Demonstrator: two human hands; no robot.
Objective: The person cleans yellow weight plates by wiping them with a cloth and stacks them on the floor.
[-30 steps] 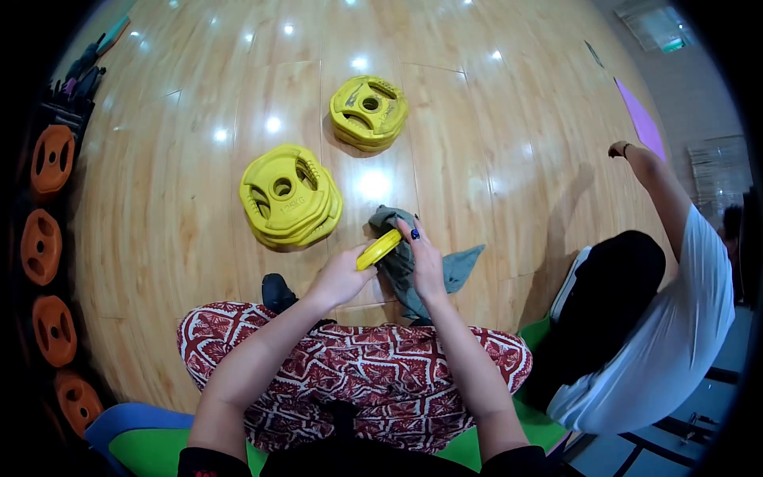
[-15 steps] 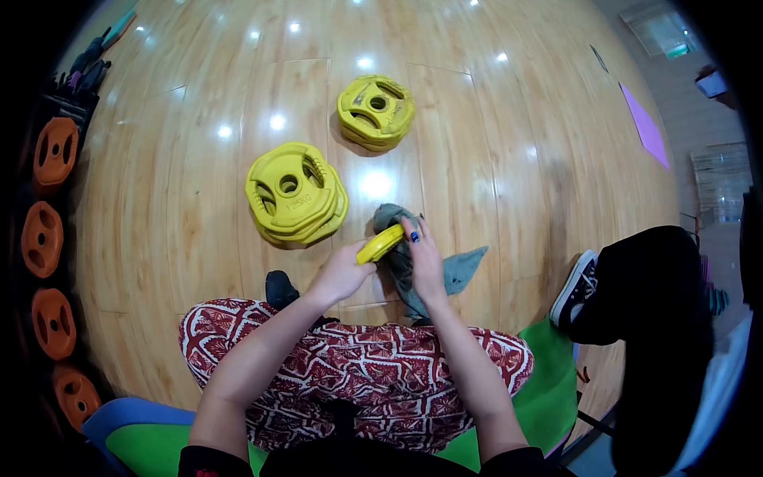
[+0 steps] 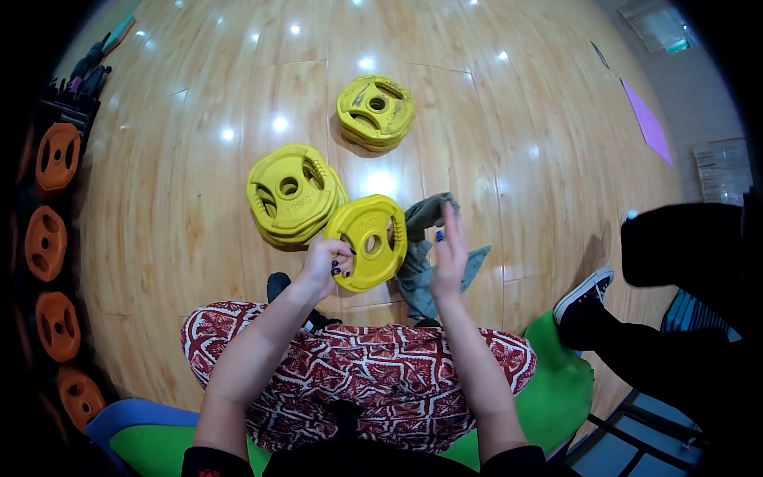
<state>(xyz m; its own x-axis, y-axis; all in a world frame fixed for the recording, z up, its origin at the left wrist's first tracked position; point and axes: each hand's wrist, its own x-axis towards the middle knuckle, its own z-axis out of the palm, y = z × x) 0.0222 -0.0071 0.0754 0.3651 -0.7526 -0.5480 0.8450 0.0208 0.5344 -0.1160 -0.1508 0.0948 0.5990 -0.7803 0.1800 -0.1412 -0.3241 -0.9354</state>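
A yellow weight plate (image 3: 364,274) is tilted up with its broad face towards me. My left hand (image 3: 322,266) grips its left side, the fingers hooked through a handle slot. Just right of the plate is my right hand (image 3: 451,258), edge-on with its fingers straight. It has a grey-green cloth (image 3: 417,278) against its palm side; the cloth hangs down and spreads to the right behind the wrist. Left of the held plate is a stack of yellow weight plates (image 3: 298,179), the top one marked 1.25KG. Farther off stands another yellow stack (image 3: 373,119) with a scuffed top.
Orange weight plates (image 3: 57,326) line a rack on the left. A person's black-clad leg (image 3: 636,338) and dark sneaker (image 3: 584,294) are at the right, beside a green mat (image 3: 556,366). A pink sheet (image 3: 645,123) lies on the wooden floor (image 3: 238,79).
The held plate has turned from edge-on to face-on. My right hand has moved right, off the plate, and the cloth has shifted with it. The other person's leg and sneaker have moved.
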